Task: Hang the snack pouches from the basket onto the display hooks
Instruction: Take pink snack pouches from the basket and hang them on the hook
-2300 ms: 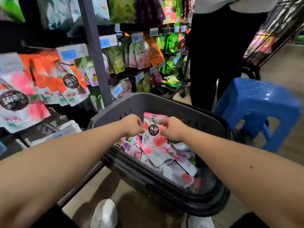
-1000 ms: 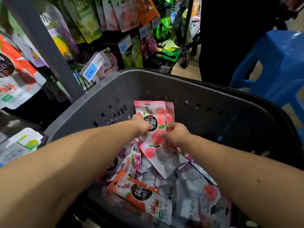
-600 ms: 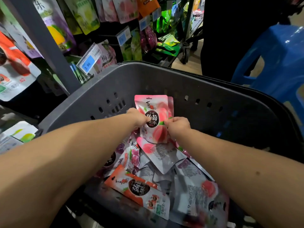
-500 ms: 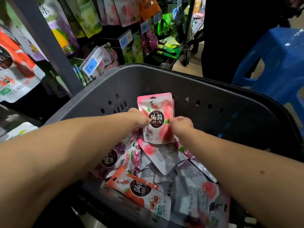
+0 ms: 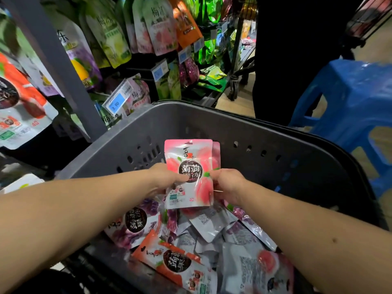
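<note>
Left hand [image 5: 167, 179] and right hand [image 5: 228, 183] grip the pink pouches [image 5: 189, 175], apparently two stacked, upright by their side edges, fingers curled, above the loose pouches [image 5: 180, 262] in the grey basket [image 5: 275, 145].

Single head-worn wide-angle view, facing forward and down, close above the basket [image 5: 212, 124]

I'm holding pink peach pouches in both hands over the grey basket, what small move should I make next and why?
Probably square the stack first. Your left hand and right hand pinch the pink peach-printed glossy pouches upright over the grey plastic basket, but the rear pouch juts out to the right, so the top hang slots likely will not line up for hanging.
</note>
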{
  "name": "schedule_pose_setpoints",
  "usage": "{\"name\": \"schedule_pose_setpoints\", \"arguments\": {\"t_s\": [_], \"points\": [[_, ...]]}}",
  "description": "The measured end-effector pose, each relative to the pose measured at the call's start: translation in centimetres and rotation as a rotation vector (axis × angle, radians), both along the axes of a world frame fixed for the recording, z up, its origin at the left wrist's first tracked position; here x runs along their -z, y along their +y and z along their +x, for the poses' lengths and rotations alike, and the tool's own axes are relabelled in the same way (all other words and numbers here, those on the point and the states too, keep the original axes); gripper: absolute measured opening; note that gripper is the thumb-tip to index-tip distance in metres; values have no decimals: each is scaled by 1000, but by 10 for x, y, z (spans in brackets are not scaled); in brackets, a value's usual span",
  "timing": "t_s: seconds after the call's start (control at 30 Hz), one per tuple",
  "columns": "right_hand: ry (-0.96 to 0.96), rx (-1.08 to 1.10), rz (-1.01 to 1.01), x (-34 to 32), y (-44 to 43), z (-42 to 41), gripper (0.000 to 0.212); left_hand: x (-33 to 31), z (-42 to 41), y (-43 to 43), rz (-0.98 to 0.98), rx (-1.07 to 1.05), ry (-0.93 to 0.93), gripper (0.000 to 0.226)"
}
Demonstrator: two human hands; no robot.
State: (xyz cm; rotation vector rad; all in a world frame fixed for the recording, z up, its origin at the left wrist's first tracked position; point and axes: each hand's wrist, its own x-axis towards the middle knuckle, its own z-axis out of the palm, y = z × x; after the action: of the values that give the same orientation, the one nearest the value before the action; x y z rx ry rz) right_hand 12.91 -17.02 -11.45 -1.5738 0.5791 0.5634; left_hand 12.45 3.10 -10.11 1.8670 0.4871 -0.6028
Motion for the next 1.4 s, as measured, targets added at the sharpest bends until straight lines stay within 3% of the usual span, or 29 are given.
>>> {"name": "schedule_pose_setpoints", "arguments": {"t_s": [0.1, 0.17, 0.33, 0.37, 0.43, 0.6, 0.7, 0.83, 1.07, 1.13, 1.2, 1.3, 1.4], "points": [[-111, -20, -366, 6, -2, 4, 9, -3, 3, 14, 167, -30, -28, 44], [-176, 6, -515, 8, 0, 4, 19, -6, 4, 24, 220, -76, -57, 41], [-184, 2, -397, 15, 9, 5, 49, -5, 4, 38, 309, -130, -97, 37], [-191, 15, -408, 22, 10, 8, 41, -5, 2, 38, 332, -121, -104, 35], [-207, 5, -452, 37, 7, 12, 7, -5, 1, 38, 378, -101, -108, 32], [-269, 51, -355, 17, -1, 7, 28, -16, 0, 30, 464, -61, -151, 18], [-328, 88, -319, 12, -7, 4, 28, -16, -2, 30, 414, -135, -186, 19], [-344, 121, -281, 10, -18, -4, 43, -14, -3, 25, 372, -190, -240, 14], [-155, 77, -66, 3, -44, -2, 26, -22, -5, 21, 331, -208, -253, 10], [-120, 45, -134, 17, -53, 8, 12, -24, -6, 22, 324, -198, -239, 10], [-142, 6, -287, 10, -56, 7, 16, -24, -6, 22, 321, -181, -219, 11], [-255, -220, -762, -13, -59, -9, 19, -25, -8, 21, 305, -173, -195, 12], [-270, -315, -1029, -17, -60, -22, 20, -25, -10, 18, 298, -151, -172, 12]]}}
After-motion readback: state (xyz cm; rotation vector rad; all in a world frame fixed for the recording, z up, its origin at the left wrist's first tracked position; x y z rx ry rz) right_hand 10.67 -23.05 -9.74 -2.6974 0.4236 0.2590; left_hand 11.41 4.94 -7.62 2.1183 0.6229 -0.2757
